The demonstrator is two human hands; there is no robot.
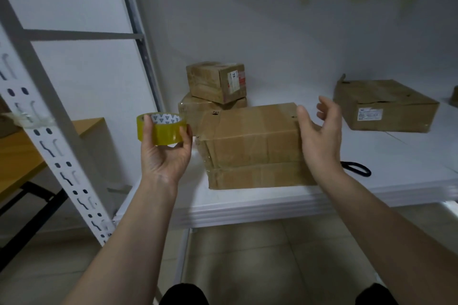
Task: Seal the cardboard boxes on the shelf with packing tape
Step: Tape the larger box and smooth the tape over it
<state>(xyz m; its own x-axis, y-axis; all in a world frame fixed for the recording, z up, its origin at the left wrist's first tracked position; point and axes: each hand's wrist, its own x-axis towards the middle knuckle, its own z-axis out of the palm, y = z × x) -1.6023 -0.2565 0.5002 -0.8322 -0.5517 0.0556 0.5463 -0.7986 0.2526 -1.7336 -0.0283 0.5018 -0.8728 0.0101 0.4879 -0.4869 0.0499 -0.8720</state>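
Note:
A large cardboard box (250, 143) sits at the front of the white shelf (247, 208), its top and front wrapped in clear tape. My left hand (164, 153) grips a yellow roll of packing tape (161, 129) just left of that box. At the box's right end my right hand (322, 136) hovers with fingers spread and relaxed, the thumb near the top right corner. Behind the box a small cardboard box (215, 82) is stacked on another box (195, 109). A flat cardboard box (386, 106) lies at the back right.
Black scissors (357, 168) lie on the shelf behind my right wrist. A white perforated shelf upright (44, 136) slants across the left. Beyond it stands a wooden table (22, 153) on black legs. White walls close the shelf's back and left.

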